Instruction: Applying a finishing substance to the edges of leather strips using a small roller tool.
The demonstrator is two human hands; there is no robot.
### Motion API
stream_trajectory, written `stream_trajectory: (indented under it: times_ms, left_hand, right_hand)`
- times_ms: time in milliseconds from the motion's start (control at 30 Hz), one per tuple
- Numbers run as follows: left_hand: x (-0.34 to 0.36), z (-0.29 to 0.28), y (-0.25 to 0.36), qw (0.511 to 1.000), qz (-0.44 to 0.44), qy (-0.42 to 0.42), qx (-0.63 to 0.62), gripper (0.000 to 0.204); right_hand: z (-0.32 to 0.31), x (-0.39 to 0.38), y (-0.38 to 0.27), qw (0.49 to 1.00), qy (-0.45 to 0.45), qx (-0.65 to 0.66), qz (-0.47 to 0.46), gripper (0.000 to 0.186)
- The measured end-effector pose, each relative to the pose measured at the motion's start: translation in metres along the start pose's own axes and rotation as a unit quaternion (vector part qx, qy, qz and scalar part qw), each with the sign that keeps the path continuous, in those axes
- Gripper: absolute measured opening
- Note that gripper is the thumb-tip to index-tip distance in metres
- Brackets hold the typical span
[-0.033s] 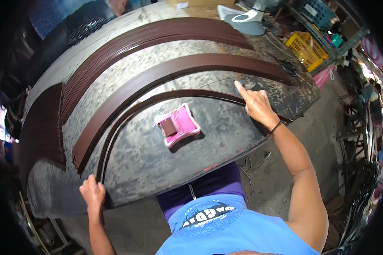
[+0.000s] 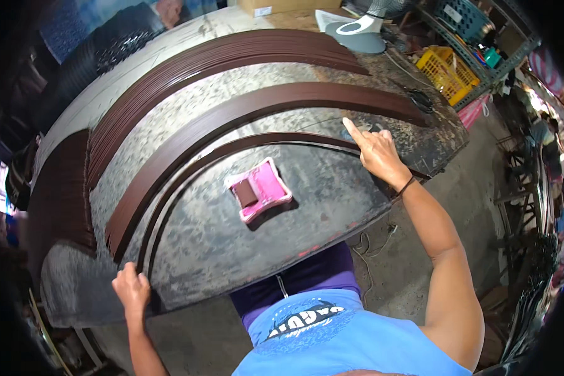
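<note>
A thin dark brown strip runs across the near part of the table, bowed in the wide view. My left hand is closed round its left end at the table's front edge. Toward the strip's other end, my right hand grips it with the index finger stretched out and the other fingers curled. A short piece of strip shows past that wrist. Between my hands lies a pink, pale-edged pad or shallow dish with a small brown block on it.
Beyond the strip lie a neat brown stack of strips and a looser, wider bundle. More dark strips hang over the left side. A fan base stands at the back right, near a yellow basket on a shelf.
The view has shifted slightly, and the table's things sit a little further left in it. Both hands keep their hold on the strip.
</note>
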State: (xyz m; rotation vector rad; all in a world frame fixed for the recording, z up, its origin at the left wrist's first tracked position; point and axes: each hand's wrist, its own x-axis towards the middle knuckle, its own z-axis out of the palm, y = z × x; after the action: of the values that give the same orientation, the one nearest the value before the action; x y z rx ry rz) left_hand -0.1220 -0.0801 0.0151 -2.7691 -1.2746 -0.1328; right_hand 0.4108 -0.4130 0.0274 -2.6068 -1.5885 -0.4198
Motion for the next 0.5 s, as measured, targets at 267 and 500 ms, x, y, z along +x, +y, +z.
stream_trajectory:
  times_ms: [267, 500]
  left_hand:
    - [0.109, -0.047, -0.034, 0.999, 0.018, 0.027, -0.034, 0.019]
    - [0.225, -0.041, -0.029, 0.999, 0.001, 0.024, -0.026, 0.024]
  right_hand:
    - [-0.035, 0.096, 0.074, 0.997, 0.072, 0.016, -0.032, 0.08]
    - [-0.008, 0.174, 0.099, 0.995, 0.071, 0.009, -0.072, 0.09]
